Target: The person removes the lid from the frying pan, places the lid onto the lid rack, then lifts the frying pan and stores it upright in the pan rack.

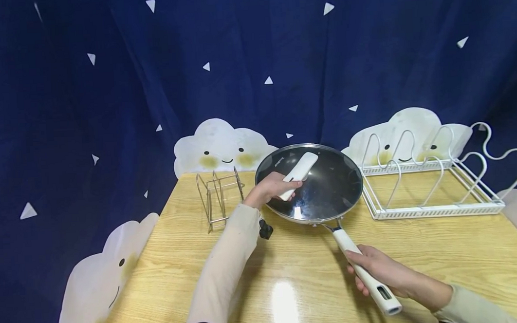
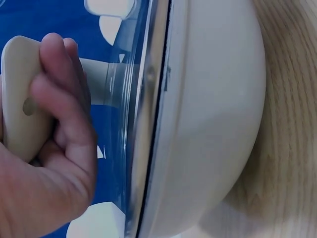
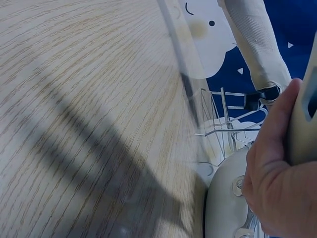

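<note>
Lid of round clear glass [image 1: 330,187] is gripped by the left hand [image 1: 275,186]; cream-white, long-handled round pan [image 2: 218,114] is gripped by the right hand [image 1: 380,268], seemingly for steadiness.

The writing [image 1: 278,162] on the lid [image 1: 332,189] is too tiny to read. The right hand [image 1: 379,267] hides some of the long handle [image 1: 371,283].

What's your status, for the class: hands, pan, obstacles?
Left hand gripping lid handle. Right hand gripping pan handle. Lid on pan. Wire rack left, white rack right, neither over lid.
</note>
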Demonstrator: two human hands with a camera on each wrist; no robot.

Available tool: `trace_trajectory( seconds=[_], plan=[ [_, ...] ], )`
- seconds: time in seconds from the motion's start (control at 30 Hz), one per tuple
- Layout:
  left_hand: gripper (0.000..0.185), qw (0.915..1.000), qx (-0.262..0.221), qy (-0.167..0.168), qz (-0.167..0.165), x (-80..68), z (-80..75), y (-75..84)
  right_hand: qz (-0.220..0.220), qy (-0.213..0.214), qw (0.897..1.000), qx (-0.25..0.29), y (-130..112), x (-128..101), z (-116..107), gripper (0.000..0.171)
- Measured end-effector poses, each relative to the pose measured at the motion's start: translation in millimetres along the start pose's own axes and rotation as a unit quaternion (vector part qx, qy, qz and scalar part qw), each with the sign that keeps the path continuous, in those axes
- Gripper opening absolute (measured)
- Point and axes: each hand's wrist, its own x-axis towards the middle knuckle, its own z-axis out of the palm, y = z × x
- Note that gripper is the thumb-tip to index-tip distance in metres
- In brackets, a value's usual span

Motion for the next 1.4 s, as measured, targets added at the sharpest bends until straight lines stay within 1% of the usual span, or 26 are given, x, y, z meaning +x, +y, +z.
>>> trace_trajectory(
  seconds=[0.13, 0.27, 0.47, 0.57, 0.67, 0.83, 0.9, 1.0, 1.07, 1.1, 1.23, 1.33, 1.4],
  plan=[
    [0.031, 0.9995, -0.03, -0.004, 0.0, -2.5, -0.4, -0.1, 0.0, -0.001, 1.0, 0.001, 0, 1, 1, 0.05],
    [0.03, 0.9991, -0.042, -0.002, 0.0, -2.6, -0.4, -1.8, -0.001, -0.004, 1.0, 0.002, 0, 0, 0, 0.05],
    [0.026, 0.9987, -0.043, 0.002, 0.025, -3.5, 0.5, -2.3, 0.006, -0.003, 1.0, 0.007, -1, -1, -1, 0.054],
    [0.025, 0.9983, -0.045, 0.009, 0.035, -6.7, 1.5, 1.0, 0.01, 0.002, 1.0, 0.006, -2, -2, -1, 0.055],
    [0.025, 0.9977, -0.049, 0.021, 0.042, -10.8, 1.8, 5.7, 0.008, 0.005, 1.0, 0.003, -2, -4, -2, 0.051],
    [0.026, 0.9963, -0.048, 0.042, 0.057, -17.1, 0.9, 14.5, 0.005, -0.008, 1.0, 0.003, -4, -4, -5, 0.046],
    [0.027, 0.9958, -0.048, 0.048, 0.062, -20.4, 0.2, 18.6, 0.006, -0.01, 1.0, -0.007, -6, -4, -7, 0.045],
    [0.027, 0.9951, -0.047, 0.054, 0.068, -27.0, -1.1, 25.6, 0.007, 0.012, 0.998, -0.056, -10, -4, -9, 0.043],
    [0.027, 0.9948, -0.042, 0.059, 0.072, -32.6, -1.8, 30.6, 0.003, 0.043, 0.992, -0.116, -14, -4, -11, 0.044],
    [0.027, 0.9946, -0.038, 0.061, 0.075, -35.4, -1.9, 33.1, 0.003, 0.061, 0.987, -0.147, -16, -5, -11, 0.045],
    [0.027, 0.992, -0.022, 0.08, 0.095, -44.9, -1.5, 41.5, -0.016, 0.118, 0.96, -0.253, -29, -7, -15, 0.051],
    [0.027, 0.9889, -0.01, 0.097, 0.112, -53.1, 0.0, 47.5, -0.046, 0.13, 0.946, -0.293, -40, -9, -19, 0.053],
    [0.027, 0.986, 0.005, 0.11, 0.125, -59.4, 0.9, 51.9, -0.061, 0.134, 0.94, -0.309, -47, -9, -22, 0.053]
  ],
)
